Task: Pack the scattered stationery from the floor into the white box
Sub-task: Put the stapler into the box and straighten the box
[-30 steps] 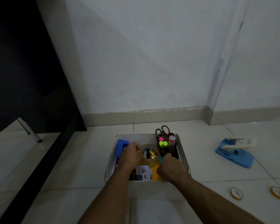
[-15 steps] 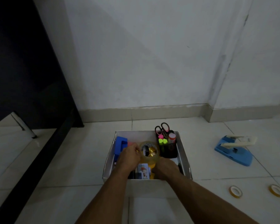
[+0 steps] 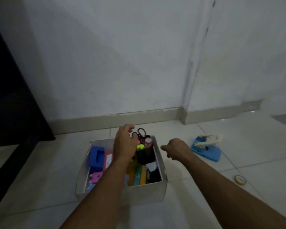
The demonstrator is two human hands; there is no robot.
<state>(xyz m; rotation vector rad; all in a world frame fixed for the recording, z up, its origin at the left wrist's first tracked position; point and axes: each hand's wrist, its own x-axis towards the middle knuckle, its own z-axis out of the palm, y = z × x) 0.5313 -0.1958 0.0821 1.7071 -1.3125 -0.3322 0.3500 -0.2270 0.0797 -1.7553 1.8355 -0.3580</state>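
Note:
The white box (image 3: 144, 194) sits on the tiled floor, filled with stationery: a blue hole punch (image 3: 97, 156), a pink item (image 3: 96, 176), flat coloured packs (image 3: 137, 176) and a black pen holder (image 3: 146, 157) with scissors (image 3: 141, 131) and highlighters (image 3: 140, 146). My left hand (image 3: 124, 143) hovers over the box's middle, fingers loosely curved beside the scissors handles, and I see nothing in it. My right hand (image 3: 176, 149) is outside the box's right wall, loosely curled and holding nothing. A blue and white desk tool (image 3: 206, 150) and a yellow tape roll (image 3: 240, 179) lie on the floor to the right.
A white wall with a beige skirting board (image 3: 139, 117) runs just behind the box. A dark piece of furniture (image 3: 15, 104) fills the left side. Bare tiles surround the box.
Both hands have let go of the clear tape roll, which is no longer visible. My left hand moved toward the box's far side, my right hand swung out past the right wall.

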